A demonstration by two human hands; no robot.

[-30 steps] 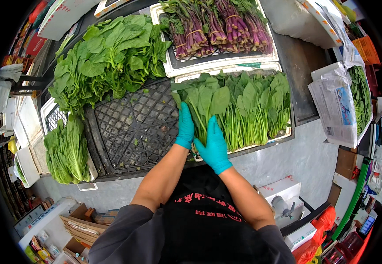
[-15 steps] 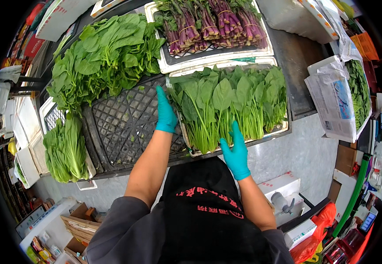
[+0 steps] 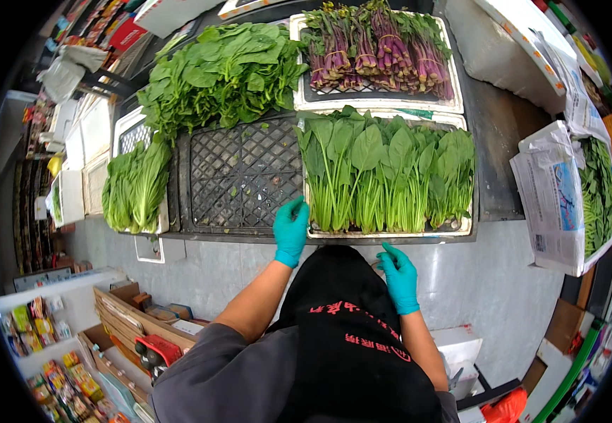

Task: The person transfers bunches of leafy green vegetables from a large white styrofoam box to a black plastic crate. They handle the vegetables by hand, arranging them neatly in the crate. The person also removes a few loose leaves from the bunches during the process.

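Observation:
Spinach [image 3: 390,176] stands in rows, leaves away from me and stems toward me, in a white foam tray [image 3: 390,235] at the counter's front. My left hand [image 3: 290,233], in a teal glove, is at the tray's near left corner with its fingers loosely bent; I see nothing held, and cannot tell whether it touches the rim. My right hand [image 3: 399,278], also gloved, hangs in front of the counter edge, below the tray. Its fingers are half bent and apart, with nothing in them.
An upturned black lattice crate [image 3: 242,183] lies left of the spinach, bearing small leaf scraps. Leafy greens [image 3: 221,74] are heaped behind it, with more greens [image 3: 135,187] at left. Tied purple-stemmed bundles [image 3: 376,53] fill the back tray. A paper-wrapped box [image 3: 549,201] stands at right.
Both hands have drawn back toward me: the left from over the black crate to the tray's corner, the right off the spinach stems. The view has shifted, moving the counter rightward in it.

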